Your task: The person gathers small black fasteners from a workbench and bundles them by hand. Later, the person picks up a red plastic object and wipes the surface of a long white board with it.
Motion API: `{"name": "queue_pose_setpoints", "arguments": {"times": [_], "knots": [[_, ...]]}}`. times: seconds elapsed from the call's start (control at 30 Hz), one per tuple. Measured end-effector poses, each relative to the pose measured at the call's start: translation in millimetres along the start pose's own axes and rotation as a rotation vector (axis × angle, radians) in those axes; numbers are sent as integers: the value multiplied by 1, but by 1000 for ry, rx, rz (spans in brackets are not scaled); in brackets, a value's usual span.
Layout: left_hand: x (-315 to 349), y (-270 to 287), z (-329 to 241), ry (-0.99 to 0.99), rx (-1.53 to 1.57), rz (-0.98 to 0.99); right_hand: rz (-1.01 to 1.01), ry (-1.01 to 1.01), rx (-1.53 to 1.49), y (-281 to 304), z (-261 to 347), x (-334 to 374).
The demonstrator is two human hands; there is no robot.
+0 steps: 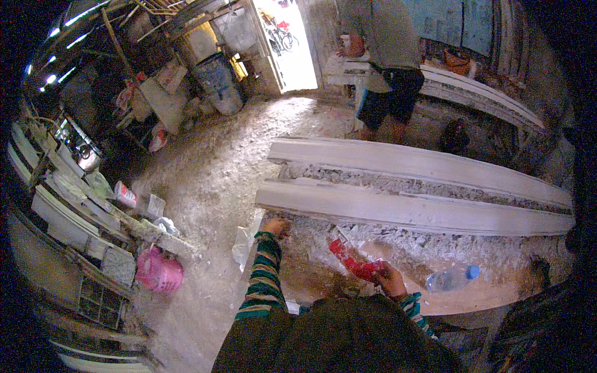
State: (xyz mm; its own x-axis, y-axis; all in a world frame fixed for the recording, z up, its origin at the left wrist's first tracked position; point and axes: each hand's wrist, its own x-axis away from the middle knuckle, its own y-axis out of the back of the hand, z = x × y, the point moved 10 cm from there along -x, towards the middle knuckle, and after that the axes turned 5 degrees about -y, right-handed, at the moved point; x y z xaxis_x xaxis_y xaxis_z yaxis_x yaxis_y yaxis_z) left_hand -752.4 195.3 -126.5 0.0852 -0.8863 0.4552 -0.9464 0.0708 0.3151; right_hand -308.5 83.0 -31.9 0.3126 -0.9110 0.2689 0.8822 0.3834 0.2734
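Observation:
My right hand (pixel 392 281) is closed on a long, bent red object (pixel 353 261) with whitish smears; its exact kind is unclear. The object hangs over the dusty workbench (pixel 305 255). At the bench's left end is my left hand (pixel 277 227), just below the end of the nearer white moulding strip (pixel 348 204); its fingers are too small and blurred to read. A second long white moulding (pixel 398 155) runs behind the first, with crumbly white debris between them. To the right of my right hand lies a clear plastic bottle (pixel 449 279) with a blue cap.
Beyond the bench, another person (pixel 388 56) stands at a second bench bearing long pale mouldings (pixel 485 93). A pink basket (pixel 160 271) sits on the left beside stacked boards (pixel 68 217). A blue drum (pixel 217 84) stands near the bright doorway (pixel 289 50).

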Motion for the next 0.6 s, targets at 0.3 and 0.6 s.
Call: {"name": "queue_pose_setpoints", "arguments": {"times": [0.3, 0.6], "knots": [[3, -16, 1, 67, 438, -125, -55, 125, 84, 6, 35, 7], [9, -82, -50, -101, 255, 41, -19, 17, 1, 1, 9, 3]]}}
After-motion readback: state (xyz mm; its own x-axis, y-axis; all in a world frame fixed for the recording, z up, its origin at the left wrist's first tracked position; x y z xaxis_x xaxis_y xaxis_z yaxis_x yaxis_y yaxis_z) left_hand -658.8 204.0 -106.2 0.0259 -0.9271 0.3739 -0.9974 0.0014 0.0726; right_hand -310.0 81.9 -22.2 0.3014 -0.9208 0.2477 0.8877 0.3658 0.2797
